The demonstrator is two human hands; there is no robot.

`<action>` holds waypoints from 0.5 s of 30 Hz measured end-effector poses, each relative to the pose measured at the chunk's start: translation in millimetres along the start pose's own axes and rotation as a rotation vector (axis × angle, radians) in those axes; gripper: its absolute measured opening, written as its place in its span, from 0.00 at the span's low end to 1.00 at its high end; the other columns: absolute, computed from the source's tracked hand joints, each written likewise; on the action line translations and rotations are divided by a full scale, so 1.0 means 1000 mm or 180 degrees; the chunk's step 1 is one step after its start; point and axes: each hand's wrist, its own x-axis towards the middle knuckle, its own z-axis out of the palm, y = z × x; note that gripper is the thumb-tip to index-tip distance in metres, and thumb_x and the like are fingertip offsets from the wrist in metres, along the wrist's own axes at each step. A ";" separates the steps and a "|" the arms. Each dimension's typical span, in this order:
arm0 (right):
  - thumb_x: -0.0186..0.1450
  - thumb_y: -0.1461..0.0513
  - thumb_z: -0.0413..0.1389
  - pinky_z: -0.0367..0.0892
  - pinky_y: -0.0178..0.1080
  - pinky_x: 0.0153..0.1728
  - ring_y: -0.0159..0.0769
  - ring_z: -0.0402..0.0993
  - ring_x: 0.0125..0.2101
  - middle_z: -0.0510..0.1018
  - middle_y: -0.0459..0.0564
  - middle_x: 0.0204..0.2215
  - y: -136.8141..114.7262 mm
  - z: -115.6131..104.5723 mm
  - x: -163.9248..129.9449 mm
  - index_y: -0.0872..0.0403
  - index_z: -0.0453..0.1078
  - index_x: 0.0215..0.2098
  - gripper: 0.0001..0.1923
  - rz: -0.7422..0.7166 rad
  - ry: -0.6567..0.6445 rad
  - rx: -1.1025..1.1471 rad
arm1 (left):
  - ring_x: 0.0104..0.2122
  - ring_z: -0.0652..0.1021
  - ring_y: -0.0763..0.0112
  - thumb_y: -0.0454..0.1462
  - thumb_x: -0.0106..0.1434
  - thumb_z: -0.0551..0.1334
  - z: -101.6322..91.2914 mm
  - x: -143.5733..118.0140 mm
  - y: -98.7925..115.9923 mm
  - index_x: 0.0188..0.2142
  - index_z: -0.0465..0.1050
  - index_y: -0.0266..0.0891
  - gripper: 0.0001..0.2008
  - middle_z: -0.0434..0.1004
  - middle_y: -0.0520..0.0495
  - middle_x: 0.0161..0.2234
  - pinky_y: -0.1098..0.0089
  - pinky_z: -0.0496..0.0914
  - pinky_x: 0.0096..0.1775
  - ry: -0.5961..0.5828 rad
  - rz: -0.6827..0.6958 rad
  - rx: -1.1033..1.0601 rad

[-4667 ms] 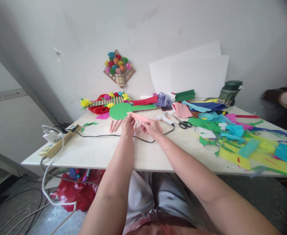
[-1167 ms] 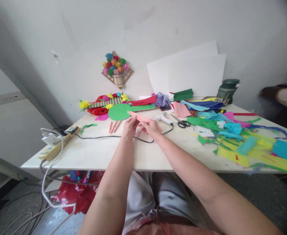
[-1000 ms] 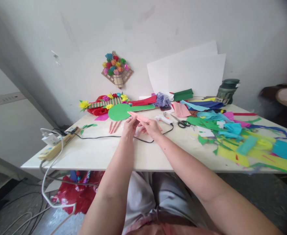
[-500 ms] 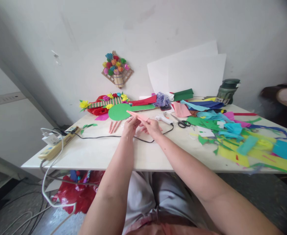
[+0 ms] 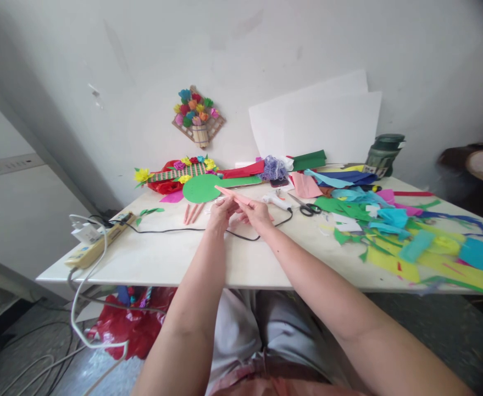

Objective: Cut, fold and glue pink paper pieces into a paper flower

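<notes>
Over the middle of the table, my left hand (image 5: 221,213) and my right hand (image 5: 255,213) together grip a narrow folded strip of pink paper (image 5: 226,192). Its pointed end sticks out to the upper left, over the edge of a round green paper piece (image 5: 201,188). The fingers of both hands are closed and partly hide the strip. Several slim pink paper rolls (image 5: 193,213) lie on the table just left of my left hand. A white glue gun (image 5: 277,200) rests beyond my right hand, and black-handled scissors (image 5: 309,209) are to its right.
Coloured paper scraps (image 5: 426,247) cover the table's right side, with a dark green bottle (image 5: 384,155) behind. A black cord (image 5: 171,231) crosses the white table (image 5: 150,264) from the power strip (image 5: 85,253). Purple yarn (image 5: 276,168) and a flower-trimmed woven piece (image 5: 179,174) lie at the back.
The hands and the pink paper strip stay almost in place; the view has shifted very slightly. Both hands keep their hold on the strip.
</notes>
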 end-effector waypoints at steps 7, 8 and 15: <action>0.61 0.56 0.56 0.64 0.27 0.16 0.28 0.72 0.17 0.78 0.49 0.21 -0.008 -0.001 -0.006 0.58 0.75 0.33 0.12 0.0112 -0.0037 -0.0197 | 0.21 0.75 0.73 0.41 0.46 0.71 0.005 -0.003 0.002 0.24 0.73 0.32 0.14 0.75 0.48 0.21 0.71 0.69 0.29 -0.0010 0.0057 0.0104; 0.61 0.56 0.56 0.65 0.27 0.16 0.28 0.72 0.17 0.78 0.49 0.20 -0.008 -0.001 -0.005 0.57 0.75 0.33 0.12 0.0116 -0.0028 -0.0205 | 0.20 0.75 0.73 0.41 0.46 0.71 0.006 -0.003 0.002 0.24 0.73 0.32 0.13 0.75 0.48 0.21 0.71 0.69 0.29 0.0006 0.0050 0.0130; 0.61 0.54 0.55 0.65 0.27 0.16 0.27 0.73 0.18 0.81 0.51 0.27 -0.005 -0.002 -0.003 0.56 0.75 0.36 0.14 0.0010 -0.0033 -0.0170 | 0.22 0.76 0.72 0.42 0.47 0.71 0.005 -0.003 0.002 0.25 0.73 0.33 0.14 0.75 0.48 0.22 0.70 0.69 0.30 -0.0081 0.0079 0.0125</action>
